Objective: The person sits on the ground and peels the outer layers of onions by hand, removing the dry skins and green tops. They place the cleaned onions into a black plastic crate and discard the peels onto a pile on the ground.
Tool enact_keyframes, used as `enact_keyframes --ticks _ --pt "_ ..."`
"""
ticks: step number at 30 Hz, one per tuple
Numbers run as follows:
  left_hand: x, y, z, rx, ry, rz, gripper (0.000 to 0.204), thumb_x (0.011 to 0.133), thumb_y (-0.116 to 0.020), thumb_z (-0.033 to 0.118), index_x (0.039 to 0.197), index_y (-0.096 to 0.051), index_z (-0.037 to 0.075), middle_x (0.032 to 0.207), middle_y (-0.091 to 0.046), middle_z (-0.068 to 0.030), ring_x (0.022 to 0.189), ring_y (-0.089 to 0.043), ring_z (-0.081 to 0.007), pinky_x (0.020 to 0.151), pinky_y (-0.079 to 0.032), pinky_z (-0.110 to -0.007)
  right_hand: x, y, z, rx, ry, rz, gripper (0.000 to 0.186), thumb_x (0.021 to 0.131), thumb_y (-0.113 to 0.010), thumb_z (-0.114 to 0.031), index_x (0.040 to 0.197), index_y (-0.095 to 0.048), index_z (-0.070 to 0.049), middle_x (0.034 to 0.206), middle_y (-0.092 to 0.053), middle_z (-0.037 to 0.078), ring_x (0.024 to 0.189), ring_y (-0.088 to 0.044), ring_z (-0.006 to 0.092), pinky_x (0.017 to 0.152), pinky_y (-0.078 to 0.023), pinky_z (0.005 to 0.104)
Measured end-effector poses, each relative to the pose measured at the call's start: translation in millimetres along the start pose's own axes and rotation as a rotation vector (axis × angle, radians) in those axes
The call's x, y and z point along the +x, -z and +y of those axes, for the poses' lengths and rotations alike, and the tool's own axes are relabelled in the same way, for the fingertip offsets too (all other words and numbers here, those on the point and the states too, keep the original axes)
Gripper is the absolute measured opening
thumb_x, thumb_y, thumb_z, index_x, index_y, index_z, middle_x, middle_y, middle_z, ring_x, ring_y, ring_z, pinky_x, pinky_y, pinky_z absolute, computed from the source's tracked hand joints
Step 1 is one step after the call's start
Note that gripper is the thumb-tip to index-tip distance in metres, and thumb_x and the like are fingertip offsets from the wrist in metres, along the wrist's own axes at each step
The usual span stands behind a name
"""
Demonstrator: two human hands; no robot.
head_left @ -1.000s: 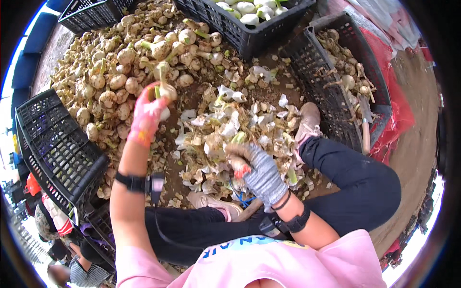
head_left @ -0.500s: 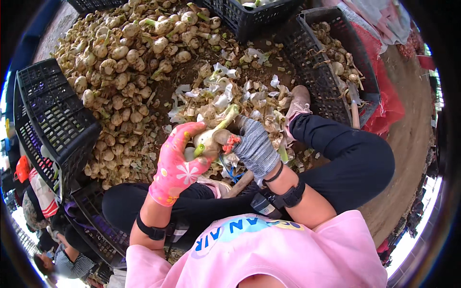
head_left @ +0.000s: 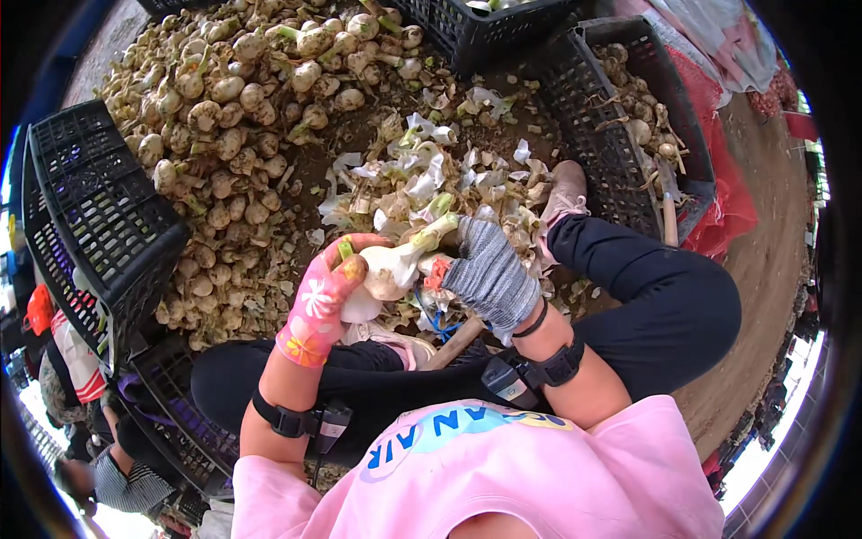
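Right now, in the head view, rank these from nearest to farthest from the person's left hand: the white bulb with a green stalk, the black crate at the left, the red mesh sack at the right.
1. White bulb with a green stalk: in the left hand's grip.
2. Black plastic crate: on the ground, left of that hand.
3. Red mesh sack: far right, beyond the bent leg.

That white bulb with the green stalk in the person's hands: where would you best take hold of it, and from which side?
Probably around the round white body of the bulb, coming from the left, as the left hand in the pink glove does: the body is the widest, firmest part. The green stalk points up and right toward the right hand in the grey glove, so that end stays free.
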State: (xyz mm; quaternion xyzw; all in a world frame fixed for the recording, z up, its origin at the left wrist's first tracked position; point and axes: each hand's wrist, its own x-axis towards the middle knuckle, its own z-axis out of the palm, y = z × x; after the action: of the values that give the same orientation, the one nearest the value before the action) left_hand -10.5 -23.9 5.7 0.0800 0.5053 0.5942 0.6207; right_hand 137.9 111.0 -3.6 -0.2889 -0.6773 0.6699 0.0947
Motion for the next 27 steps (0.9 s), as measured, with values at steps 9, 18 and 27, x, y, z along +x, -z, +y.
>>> enact_keyframes --ticks 9,18,27 --pt "2.2 -14.9 6.2 0.264 -0.191 0.033 0.052 0.074 -0.062 0.036 0.109 -0.048 0.001 0.099 -0.055 -0.0074 0.090 -0.053 -0.0143 0.081 -0.041 -0.025 -1.6 6.6 -14.6 -0.099 -0.050 -0.115 0.034 0.072 -0.064 -0.016 0.100 -0.054 0.001 0.087 -0.058 0.012 0.076 -0.058 0.0220 0.066 -0.047 0.0307" --pt "7.4 12.9 -9.6 -0.188 0.250 -0.180 0.053 0.084 -0.042 0.049 0.105 -0.048 0.001 0.087 -0.059 -0.0119 0.072 -0.058 -0.0203 0.062 -0.049 -0.031 -0.6 -6.3 11.5 -0.034 0.056 -0.075 0.016 0.071 -0.055 -0.009 0.083 -0.058 0.000 0.076 -0.058 0.013 0.066 -0.056 0.0243 0.063 -0.045 0.0319" --pt "8.1 -1.2 -11.4 0.179 -0.063 -0.066 0.065 0.065 -0.073 0.028 0.116 -0.043 0.000 0.101 -0.053 -0.0068 0.090 -0.053 -0.0156 0.078 -0.043 -0.027 -5.0 -9.9 6.7 0.210 -0.038 -0.057 0.028 0.072 -0.057 -0.006 0.098 -0.052 0.001 0.087 -0.059 0.007 0.078 -0.056 0.0131 0.070 -0.046 0.0254"
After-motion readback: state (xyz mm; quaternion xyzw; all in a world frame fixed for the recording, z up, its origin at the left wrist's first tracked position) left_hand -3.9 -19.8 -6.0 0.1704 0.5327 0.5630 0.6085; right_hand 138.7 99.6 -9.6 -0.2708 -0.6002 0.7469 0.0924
